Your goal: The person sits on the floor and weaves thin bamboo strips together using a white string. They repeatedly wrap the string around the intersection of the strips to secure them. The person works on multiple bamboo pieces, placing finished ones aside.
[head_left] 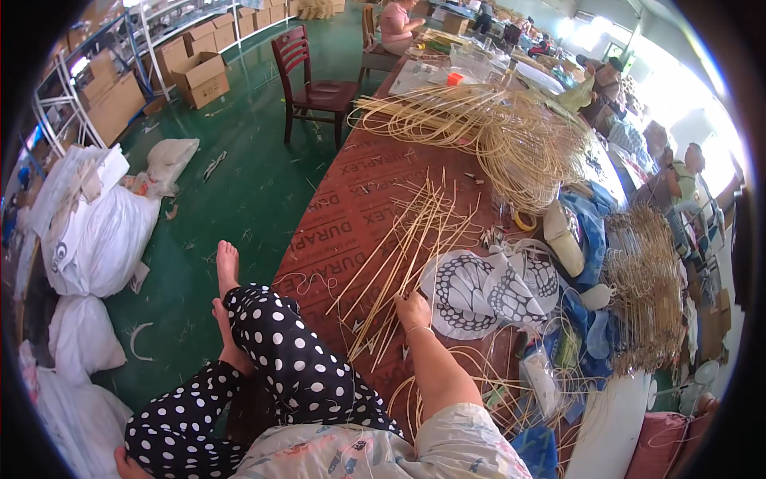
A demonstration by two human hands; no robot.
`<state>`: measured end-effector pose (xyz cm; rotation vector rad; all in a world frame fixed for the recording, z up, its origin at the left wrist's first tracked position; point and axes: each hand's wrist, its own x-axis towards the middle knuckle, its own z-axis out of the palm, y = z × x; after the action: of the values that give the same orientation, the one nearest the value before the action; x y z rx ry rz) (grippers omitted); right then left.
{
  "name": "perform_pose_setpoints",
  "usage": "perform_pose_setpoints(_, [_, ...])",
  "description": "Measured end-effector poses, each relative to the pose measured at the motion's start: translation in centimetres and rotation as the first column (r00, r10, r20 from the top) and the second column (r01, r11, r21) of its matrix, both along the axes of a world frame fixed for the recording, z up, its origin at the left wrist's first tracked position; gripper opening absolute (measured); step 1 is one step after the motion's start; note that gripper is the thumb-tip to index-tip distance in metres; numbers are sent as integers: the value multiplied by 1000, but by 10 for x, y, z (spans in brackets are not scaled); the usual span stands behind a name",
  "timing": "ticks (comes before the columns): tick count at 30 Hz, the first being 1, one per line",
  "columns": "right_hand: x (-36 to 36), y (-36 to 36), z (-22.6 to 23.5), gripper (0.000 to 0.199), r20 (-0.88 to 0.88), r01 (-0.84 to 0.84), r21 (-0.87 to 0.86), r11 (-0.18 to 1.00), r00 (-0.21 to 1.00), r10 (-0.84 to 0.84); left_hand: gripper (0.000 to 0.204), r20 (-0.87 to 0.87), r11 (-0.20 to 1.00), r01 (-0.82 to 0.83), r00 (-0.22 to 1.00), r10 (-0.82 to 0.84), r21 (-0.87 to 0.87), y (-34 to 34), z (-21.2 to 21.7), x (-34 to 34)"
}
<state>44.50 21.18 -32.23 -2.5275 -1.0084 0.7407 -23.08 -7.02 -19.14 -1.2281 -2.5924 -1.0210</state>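
Note:
My right hand (412,310) reaches over the red-brown tabletop (331,215), its fingers curled closed at the edge of a loose pile of thin bamboo sticks (399,239). They seem to pinch a stick; the fingertips are small and partly hidden. Just right of that hand lie white fabric pieces with a black butterfly-wing print (467,291). At the lower left, beside my polka-dot trouser leg, only part of my left hand (129,465) shows, its fingers out of sight.
Bent cane hoops (511,136) heap farther up the table. A tape roll (524,221), blue cloth (586,231) and a stack of wire-like frames (642,287) lie right. A wooden chair (315,92), white sacks (104,231) and cartons (201,78) stand left. Other people sit beyond.

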Motion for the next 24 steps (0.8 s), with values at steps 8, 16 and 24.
perform_pose_setpoints(8, [20,16,-61,20,-326,190,334,923,942,-76,23,10,994,46,999,-45,-97,14,30,35])
perform_pose_setpoints(16, [10,-12,8,8,-849,508,300,807,528,-17,29,-91,991,48,994,-59,-122,5,15,26])
perform_pose_setpoints(24, [26,-35,3,35,171,171,102,980,967,-186,29,-154,994,73,984,-84,-76,1,5,21])
